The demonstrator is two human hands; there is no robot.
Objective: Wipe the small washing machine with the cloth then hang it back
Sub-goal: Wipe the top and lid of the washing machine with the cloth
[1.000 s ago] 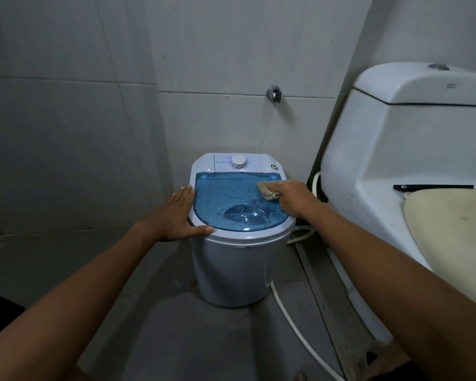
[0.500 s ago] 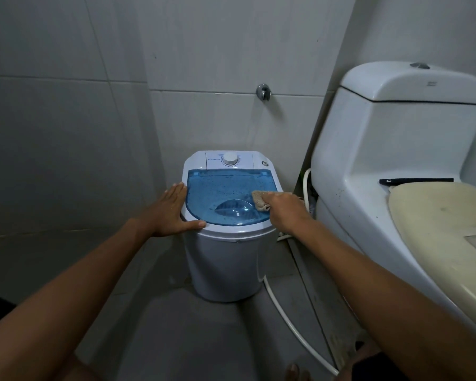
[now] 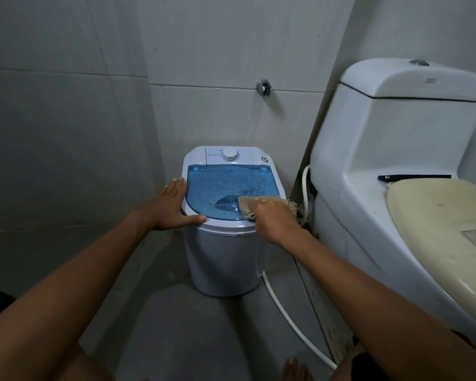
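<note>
A small white washing machine (image 3: 223, 257) with a blue see-through lid (image 3: 217, 185) stands on the floor against the tiled wall. My left hand (image 3: 173, 206) rests flat on the machine's left rim, fingers straight, thumb along the front edge. My right hand (image 3: 272, 218) presses a small tan cloth (image 3: 246, 206) onto the lid's front right corner; the fingers curl over the cloth, and part of it sticks out on both sides of the hand.
A white toilet (image 3: 382, 166) with a cream seat lid (image 3: 445, 215) stands close on the right. A white hose (image 3: 289, 317) runs along the floor from the machine. A metal wall fitting (image 3: 263, 87) sits above the machine. Bare toes (image 3: 294, 367) show at the bottom.
My right hand has slid the cloth from the lid's back right toward its front right corner. The left hand has stayed on the rim. The view has shifted slightly.
</note>
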